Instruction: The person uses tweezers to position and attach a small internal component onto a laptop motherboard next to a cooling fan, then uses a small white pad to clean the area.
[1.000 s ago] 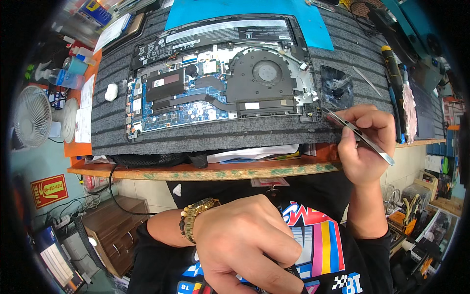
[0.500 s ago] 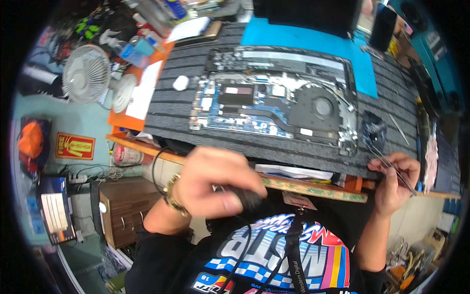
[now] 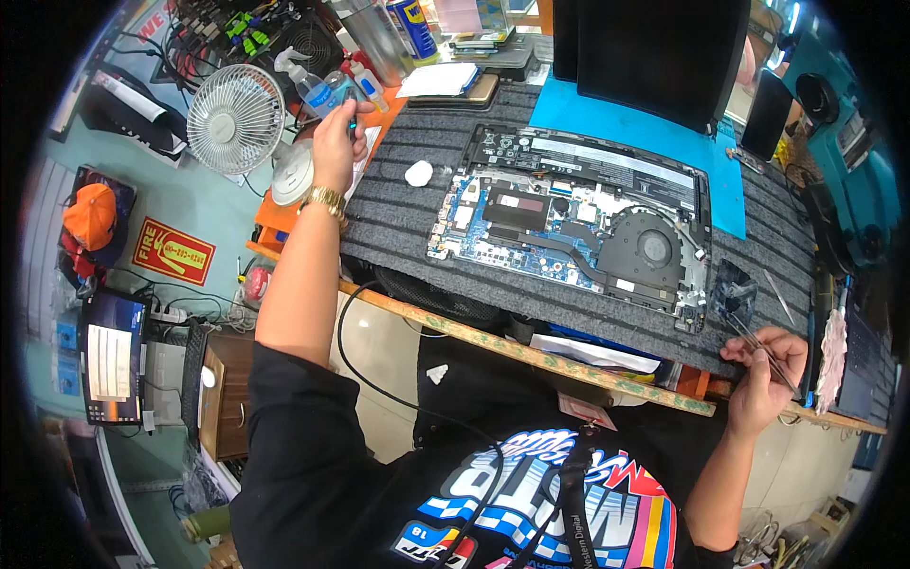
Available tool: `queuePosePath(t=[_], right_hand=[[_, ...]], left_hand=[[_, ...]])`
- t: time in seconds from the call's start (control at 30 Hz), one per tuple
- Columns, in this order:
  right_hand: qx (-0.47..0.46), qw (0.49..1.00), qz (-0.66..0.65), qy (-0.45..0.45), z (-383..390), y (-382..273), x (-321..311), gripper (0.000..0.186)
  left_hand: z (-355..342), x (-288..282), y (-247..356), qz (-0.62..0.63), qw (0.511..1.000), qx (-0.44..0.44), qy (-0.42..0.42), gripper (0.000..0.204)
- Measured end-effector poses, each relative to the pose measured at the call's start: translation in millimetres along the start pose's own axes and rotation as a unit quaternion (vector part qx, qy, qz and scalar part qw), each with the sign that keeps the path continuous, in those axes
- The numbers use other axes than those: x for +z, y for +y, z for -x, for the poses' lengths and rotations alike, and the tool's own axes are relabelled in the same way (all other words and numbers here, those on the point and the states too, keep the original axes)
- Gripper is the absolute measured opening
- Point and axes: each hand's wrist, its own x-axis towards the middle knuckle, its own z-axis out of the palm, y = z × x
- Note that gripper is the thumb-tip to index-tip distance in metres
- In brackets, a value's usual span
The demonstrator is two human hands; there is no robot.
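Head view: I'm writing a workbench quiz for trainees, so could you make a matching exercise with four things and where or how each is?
1. Tweezers
2. White wad
3. Watch
4. Fan

A. Worn on the left arm
B. Round and caged
C. Held in the right hand
D. Lying on the grey mat, left of the opened laptop

Pairs: 1-C, 2-D, 3-A, 4-B

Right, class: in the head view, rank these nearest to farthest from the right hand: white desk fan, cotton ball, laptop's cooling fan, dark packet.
1. Dark packet: beyond the right hand.
2. Cooling fan: in the laptop, right side.
3. Cotton ball: on the mat, left of the laptop.
4. White desk fan: far left.
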Motion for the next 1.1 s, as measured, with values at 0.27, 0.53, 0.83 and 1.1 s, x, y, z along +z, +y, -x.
queuePosePath(t=[0.27,0.53,0.83,1.1], right_hand=[[-0.003,1.0,0.016,-0.003,-1.7,-2.3,0.5,0.021],[0.002,1.0,0.021,0.004,-1.1,-0.2,-0.8,0.024],[-0.001,1.0,0.02,0.005,-1.4,-0.4,1.0,0.024],[-0.001,1.0,0.008,0.001,-2.3,-1.9,-0.7,0.024]], left_hand=[[-52.1,9.9,-40.4,-0.025,0.999,0.019,0.044,0.026],[-55.4,0.0,-48.9,-0.193,0.98,0.017,0.051,0.039],[-56.8,-7.5,-44.5,-0.321,0.945,0.037,0.047,0.036],[-47.8,-8.4,-23.8,-0.39,0.92,-0.005,0.023,0.059]])
